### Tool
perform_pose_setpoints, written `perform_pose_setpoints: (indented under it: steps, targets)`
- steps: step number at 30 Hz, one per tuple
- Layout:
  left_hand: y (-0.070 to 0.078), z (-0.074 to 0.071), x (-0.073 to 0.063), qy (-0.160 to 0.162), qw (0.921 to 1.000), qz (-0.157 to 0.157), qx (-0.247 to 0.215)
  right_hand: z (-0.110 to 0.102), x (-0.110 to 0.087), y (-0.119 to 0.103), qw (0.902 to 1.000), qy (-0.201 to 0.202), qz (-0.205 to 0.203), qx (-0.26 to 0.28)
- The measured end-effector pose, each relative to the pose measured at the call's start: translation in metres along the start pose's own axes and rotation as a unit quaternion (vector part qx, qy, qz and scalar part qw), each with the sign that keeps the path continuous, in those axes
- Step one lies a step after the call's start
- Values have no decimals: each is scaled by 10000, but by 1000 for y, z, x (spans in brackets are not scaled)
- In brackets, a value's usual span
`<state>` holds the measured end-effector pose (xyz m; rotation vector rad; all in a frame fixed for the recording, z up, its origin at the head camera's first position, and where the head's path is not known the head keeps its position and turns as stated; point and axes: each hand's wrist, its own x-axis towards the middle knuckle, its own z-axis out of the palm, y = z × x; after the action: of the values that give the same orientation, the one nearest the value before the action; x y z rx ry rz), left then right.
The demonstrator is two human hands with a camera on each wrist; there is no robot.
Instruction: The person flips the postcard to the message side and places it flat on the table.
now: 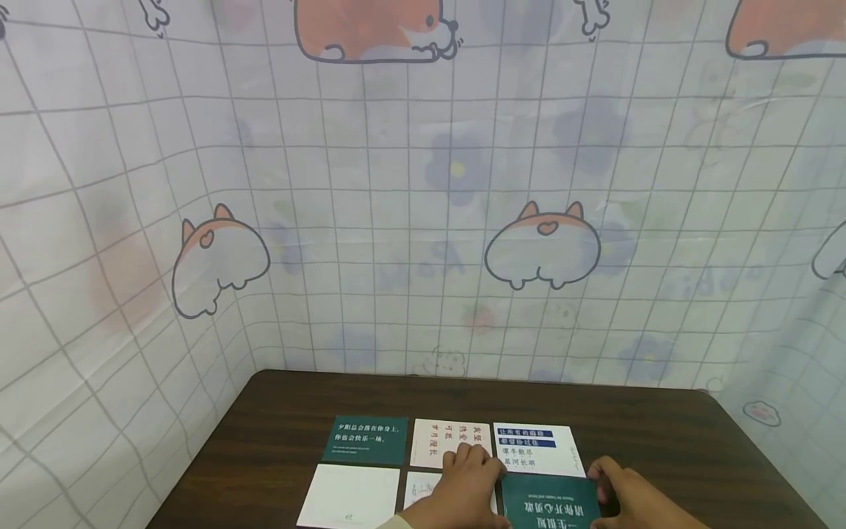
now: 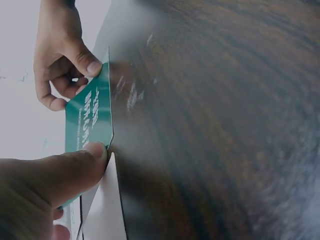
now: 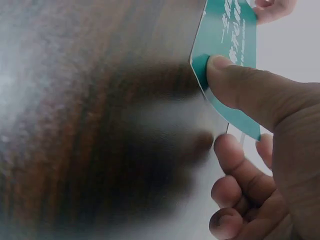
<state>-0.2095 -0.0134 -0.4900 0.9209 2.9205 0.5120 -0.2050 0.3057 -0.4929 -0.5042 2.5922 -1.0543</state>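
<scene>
1 dark green rectangular card with white lettering [image 1: 551, 503]: bottom of the head frame, right of centre, cut by its lower edge; cannot tell whether it lies fully flat on the dark brown wood-grain counter [image 1: 258, 433].
Left hand [image 1: 459, 488]: fingers bent, narrow, holding the card's left edge.
Right hand [image 1: 634, 499]: thumb and fingers curled at the right edge, holding the same card.
Risks, as judged: a sideways pull by either hand could skew the card; pushing it up-frame could ride it over the white card with 2 dark blue bands [image 1: 537, 450], its edges being so near. The left hand, covering part of the white card with handwriting [image 1: 419, 486], could drag that out of line.
Orientation: lettering upside down in the head frame, its top toward the frame's bottom; long axis apparently left to right.
</scene>
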Motion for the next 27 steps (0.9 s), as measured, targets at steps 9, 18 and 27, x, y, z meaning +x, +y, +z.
perform_pose_setpoints:
  steps: [9, 18, 27]
  targets:
    - [3, 3, 5, 187, 9988, -117, -434, 1, -10, 2, 9987, -46, -307, 393]
    - [2, 3, 2, 399, 9953, 51, -877, -1, -13, 5, 9963, -57, -334, 784]
    - [-1, 3, 3, 477, 9767, 3, -2092, -6, -17, 4, 9937, -144, -325, 1058]
